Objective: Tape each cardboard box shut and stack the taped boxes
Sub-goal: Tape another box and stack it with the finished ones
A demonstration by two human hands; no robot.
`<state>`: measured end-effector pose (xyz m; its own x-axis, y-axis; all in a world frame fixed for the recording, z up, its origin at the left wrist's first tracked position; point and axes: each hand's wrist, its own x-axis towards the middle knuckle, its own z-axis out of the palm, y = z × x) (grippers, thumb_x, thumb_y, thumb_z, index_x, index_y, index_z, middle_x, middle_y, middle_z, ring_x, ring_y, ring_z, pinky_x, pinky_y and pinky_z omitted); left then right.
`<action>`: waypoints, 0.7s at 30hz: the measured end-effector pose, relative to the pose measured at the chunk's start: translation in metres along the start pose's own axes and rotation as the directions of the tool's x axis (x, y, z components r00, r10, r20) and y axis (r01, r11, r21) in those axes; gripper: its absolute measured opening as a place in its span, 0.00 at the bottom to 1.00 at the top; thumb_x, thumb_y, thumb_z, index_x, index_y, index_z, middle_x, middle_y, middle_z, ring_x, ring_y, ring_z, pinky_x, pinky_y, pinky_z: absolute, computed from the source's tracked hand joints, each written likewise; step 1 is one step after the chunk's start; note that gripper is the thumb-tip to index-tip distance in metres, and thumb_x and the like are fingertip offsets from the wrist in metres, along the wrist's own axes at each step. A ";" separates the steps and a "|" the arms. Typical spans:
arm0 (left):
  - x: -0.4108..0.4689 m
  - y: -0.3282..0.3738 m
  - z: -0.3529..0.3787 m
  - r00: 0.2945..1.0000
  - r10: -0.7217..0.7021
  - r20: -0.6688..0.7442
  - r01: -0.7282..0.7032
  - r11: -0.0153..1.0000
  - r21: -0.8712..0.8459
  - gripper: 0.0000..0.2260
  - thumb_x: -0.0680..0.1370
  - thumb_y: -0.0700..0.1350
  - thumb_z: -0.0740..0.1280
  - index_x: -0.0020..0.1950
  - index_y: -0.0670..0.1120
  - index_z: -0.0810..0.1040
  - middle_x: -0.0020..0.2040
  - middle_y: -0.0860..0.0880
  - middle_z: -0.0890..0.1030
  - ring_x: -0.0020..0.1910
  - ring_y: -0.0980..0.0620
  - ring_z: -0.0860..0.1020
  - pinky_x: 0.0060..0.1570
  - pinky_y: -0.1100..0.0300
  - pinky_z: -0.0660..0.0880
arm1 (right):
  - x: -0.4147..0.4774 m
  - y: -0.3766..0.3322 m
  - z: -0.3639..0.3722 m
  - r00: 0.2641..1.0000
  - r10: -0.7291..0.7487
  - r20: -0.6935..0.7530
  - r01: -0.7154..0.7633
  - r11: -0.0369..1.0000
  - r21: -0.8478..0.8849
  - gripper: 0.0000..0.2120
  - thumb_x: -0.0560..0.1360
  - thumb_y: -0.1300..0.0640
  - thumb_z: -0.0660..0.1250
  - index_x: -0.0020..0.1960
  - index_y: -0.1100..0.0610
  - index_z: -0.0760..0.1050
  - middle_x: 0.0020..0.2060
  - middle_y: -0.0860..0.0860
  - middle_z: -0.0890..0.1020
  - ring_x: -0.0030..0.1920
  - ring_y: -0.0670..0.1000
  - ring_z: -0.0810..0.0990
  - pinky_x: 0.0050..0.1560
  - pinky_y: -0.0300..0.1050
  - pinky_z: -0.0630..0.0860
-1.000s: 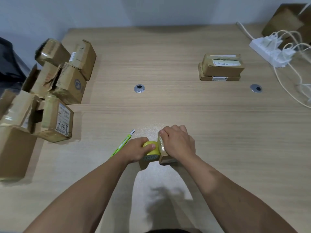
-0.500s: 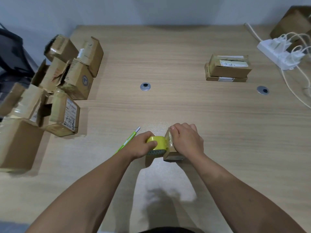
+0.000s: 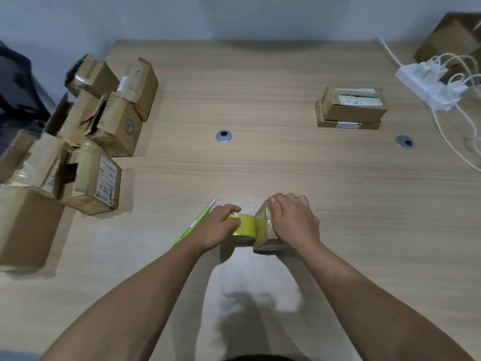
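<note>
A small cardboard box (image 3: 263, 231) sits on the wooden table (image 3: 260, 87) near the front middle. My right hand (image 3: 294, 220) grips it from above, covering most of its top. My left hand (image 3: 214, 226) holds a yellow tape roll (image 3: 243, 226) pressed against the box's left side. Two taped flat boxes (image 3: 351, 108) lie stacked at the back right. Several loose cardboard boxes (image 3: 104, 126) are piled at the left, some with open flaps.
A green utility knife (image 3: 195, 222) lies just left of my left hand. Two round metal grommets (image 3: 223, 136) sit in the tabletop. A white power strip (image 3: 426, 84) with chargers and cables is at the far right, brown boxes behind it.
Both hands keep their hold on the roll and the box. The view has shifted slightly, so everything sits a little further right in the frame.
</note>
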<state>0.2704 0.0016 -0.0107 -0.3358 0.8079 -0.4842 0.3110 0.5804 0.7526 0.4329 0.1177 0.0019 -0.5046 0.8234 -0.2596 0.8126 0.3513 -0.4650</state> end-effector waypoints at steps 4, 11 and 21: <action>0.012 -0.013 -0.012 0.955 -0.015 -0.298 0.032 0.998 0.053 0.12 0.83 0.42 0.61 0.63 0.45 0.79 0.58 0.49 0.78 0.57 0.51 0.75 0.51 0.61 0.66 | -0.001 -0.002 0.002 1.000 -0.003 0.015 0.003 1.000 -0.005 0.18 0.85 0.45 0.47 0.62 0.43 0.76 0.58 0.43 0.77 0.63 0.50 0.67 0.50 0.46 0.63; 0.021 -0.060 -0.019 0.907 -0.255 -0.336 0.405 0.751 0.522 0.13 0.78 0.45 0.63 0.62 0.45 0.70 0.57 0.43 0.71 0.57 0.39 0.72 0.52 0.49 0.73 | 0.001 -0.002 0.000 0.999 -0.006 0.033 0.006 1.000 0.004 0.18 0.85 0.44 0.47 0.59 0.43 0.75 0.56 0.43 0.76 0.62 0.50 0.67 0.51 0.47 0.64; 0.019 -0.046 -0.053 0.966 -0.036 -0.258 0.191 0.771 0.607 0.11 0.80 0.46 0.62 0.61 0.43 0.72 0.55 0.43 0.71 0.47 0.38 0.77 0.45 0.52 0.74 | 0.002 -0.005 0.003 0.999 -0.021 0.041 0.022 0.999 -0.029 0.19 0.85 0.44 0.47 0.61 0.44 0.75 0.58 0.44 0.77 0.63 0.51 0.68 0.52 0.48 0.66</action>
<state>0.2024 -0.0158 -0.0310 -0.5645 0.7328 -0.3800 0.7156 0.6639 0.2172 0.4268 0.1166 0.0014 -0.5330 0.7969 -0.2844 0.8094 0.3823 -0.4458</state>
